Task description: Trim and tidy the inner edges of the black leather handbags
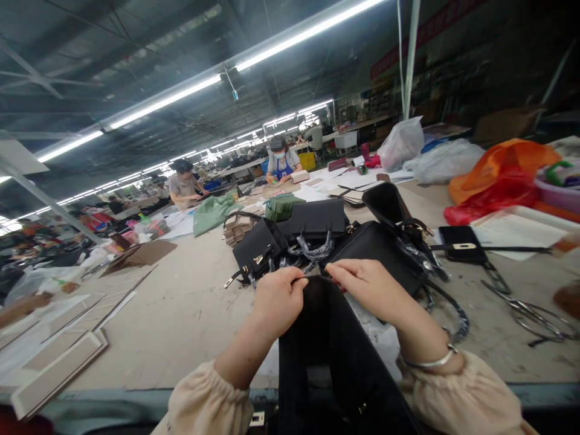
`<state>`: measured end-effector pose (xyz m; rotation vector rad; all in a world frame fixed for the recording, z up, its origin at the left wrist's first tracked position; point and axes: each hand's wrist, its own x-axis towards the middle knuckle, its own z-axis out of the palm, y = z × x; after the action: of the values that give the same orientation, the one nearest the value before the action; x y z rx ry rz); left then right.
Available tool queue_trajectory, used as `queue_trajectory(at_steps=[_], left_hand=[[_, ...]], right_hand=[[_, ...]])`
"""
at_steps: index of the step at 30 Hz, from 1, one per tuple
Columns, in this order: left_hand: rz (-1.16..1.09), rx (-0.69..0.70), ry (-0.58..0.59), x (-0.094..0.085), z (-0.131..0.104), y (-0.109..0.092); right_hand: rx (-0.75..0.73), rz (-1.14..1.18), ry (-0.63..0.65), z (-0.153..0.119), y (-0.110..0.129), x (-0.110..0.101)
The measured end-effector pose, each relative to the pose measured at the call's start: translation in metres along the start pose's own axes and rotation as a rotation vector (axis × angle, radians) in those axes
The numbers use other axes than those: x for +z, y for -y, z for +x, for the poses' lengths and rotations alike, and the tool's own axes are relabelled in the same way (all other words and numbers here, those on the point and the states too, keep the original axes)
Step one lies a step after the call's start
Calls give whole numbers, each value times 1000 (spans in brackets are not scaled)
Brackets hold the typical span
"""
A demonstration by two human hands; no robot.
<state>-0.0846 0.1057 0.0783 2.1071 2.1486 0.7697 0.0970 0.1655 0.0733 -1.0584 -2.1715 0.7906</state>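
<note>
A black handbag (pixel 326 350) stands at the table's front edge, its dark opening facing up toward me. My left hand (pixel 281 299) pinches the far rim on the left side, fingers closed. On the right side of the same rim, my right hand (pixel 367 287) grips with thumb and fingers, a silver bangle on its wrist. Just beyond my hands lies a pile of black handbags (pixel 319 217), some with handles in clear plastic wrap (pixel 312 248) and gold-coloured fittings. The handbag's lower part runs out of view.
Scissors (pixel 530 314), a phone (pixel 461 243) and a black strap lie at the right. Pale board pieces (pixel 58 371) and another person's hand (pixel 25 308) are at the left. Plastic bags (pixel 496 172) sit far right. Two people (pixel 281 163) work across the table (pixel 158 338).
</note>
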Motion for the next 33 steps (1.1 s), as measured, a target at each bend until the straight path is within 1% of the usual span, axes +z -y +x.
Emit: queue_trajectory(at_steps=[3, 5, 9, 13, 16, 19, 22, 25, 29, 33], left_hand=[[21, 14, -10, 2, 1, 3], [35, 19, -20, 3, 1, 5], [59, 27, -26, 4, 1, 4], [82, 27, -50, 5, -1, -3], [88, 17, -63, 6, -2, -9], [80, -9, -64, 6, -2, -13], [84, -26, -44, 4, 0, -14], [109, -8, -8, 2, 1, -16], [134, 9, 6, 0, 0, -18], [141, 12, -5, 0, 0, -17]], right_hand=[[-10, -90, 25, -3, 8, 5], [0, -126, 61, -5, 9, 5], [-6, -130, 147, -9, 6, -4], [11, -112, 204, -15, 3, -14], [49, -112, 191, -18, 4, -18], [83, -208, 149, -19, 6, -20], [49, -289, 138, -18, 6, -20], [9, -293, 131, -17, 4, -20], [19, -277, 113, -15, 1, -20], [16, -330, 99, -16, 6, -15]])
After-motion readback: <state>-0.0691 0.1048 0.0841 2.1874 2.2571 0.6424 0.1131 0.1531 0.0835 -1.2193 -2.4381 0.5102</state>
